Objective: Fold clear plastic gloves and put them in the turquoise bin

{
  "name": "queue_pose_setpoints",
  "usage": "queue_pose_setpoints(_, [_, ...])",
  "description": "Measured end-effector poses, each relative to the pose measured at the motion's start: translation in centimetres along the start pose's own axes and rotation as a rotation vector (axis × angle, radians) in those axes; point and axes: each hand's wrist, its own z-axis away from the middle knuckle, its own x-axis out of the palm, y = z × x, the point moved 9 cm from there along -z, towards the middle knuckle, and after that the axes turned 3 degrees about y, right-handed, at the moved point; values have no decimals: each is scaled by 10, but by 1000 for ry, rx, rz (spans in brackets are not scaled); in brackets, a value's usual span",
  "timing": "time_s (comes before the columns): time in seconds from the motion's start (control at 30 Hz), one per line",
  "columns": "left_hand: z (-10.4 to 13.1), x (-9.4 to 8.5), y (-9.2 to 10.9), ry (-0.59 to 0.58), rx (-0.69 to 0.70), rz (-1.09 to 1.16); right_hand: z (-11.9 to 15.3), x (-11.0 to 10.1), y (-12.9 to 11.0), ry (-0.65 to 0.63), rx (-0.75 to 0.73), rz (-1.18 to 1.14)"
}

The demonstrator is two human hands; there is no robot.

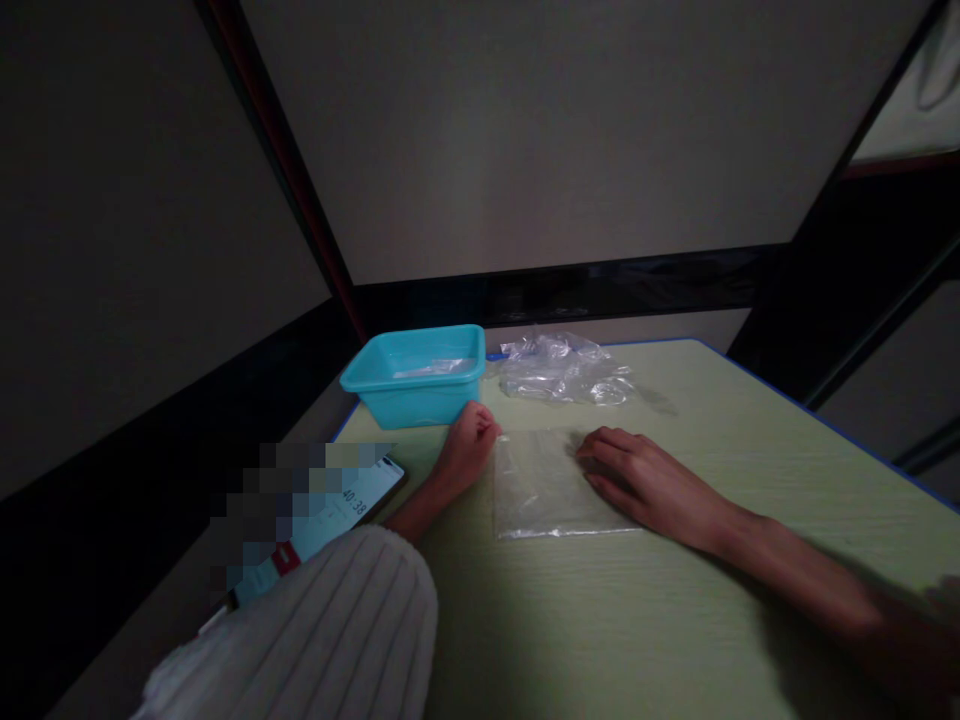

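A clear plastic bag point(541, 490) lies flat on the table, its lower edge toward me. My left hand point(472, 438) is closed at the bag's upper left corner, with the fingertips pinched against it. Over the bag's right part rests my right hand point(628, 475), fingers extended and slightly bent, palm down; it hides that side of the bag. Just behind my left hand stands a turquoise plastic basin point(420, 405) with some clear plastic point(442, 367) inside.
A crumpled pile of clear plastic point(562, 370) sits at the back of the pale table point(720, 430), right of the basin. A phone point(330, 520) with a lit screen is at the left, partly behind a ribbed white sleeve point(337, 630). Panels point(525, 150) rise behind the table.
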Motion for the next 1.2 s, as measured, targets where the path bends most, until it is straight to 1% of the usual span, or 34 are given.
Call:
queue_pose_setpoints(0.1, [1,1,0,13,5,12,0,1,0,-6,1,6])
queue_pose_setpoints(0.23, [6,-1,6,32,57,-33,0,0,1,5,5,13])
queue_pose_setpoints(0.33, [10,-7,14,44,105,-84,0,-2,0,14,4,16])
queue_pose_setpoints(0.4, [16,-10,25,28,153,-117,0,-4,-3,26,-2,-3])
queue_pose_setpoints(0.47, [26,-9,40,-25,219,-141,1,-7,-8,42,-8,-46])
queue_pose_setpoints(0.57, [46,-1,62,-131,316,-159,3,-7,-18,58,-26,-98])
queue_pose_setpoints(0.63, [61,10,74,-235,415,-226,4,-3,-25,51,-40,-95])
queue_pose_setpoints(0.7, [73,22,80,-325,487,-321,5,4,-28,26,-49,-75])
queue_pose_setpoints(0.77, [79,30,79,-392,507,-397,6,14,-29,-18,-53,-50])
queue_pose_setpoints(0.83, [80,35,75,-448,488,-436,8,23,-28,-74,-53,-14])
queue_pose_setpoints(0.97, [82,39,66,-534,451,-459,11,34,-27,-164,-54,53])
queue_pose_setpoints(1.07, [84,38,62,-548,451,-466,14,35,-26,-193,-54,77])
queue_pose_setpoints(1.2, [86,35,57,-508,442,-460,16,34,-23,-179,-48,62])
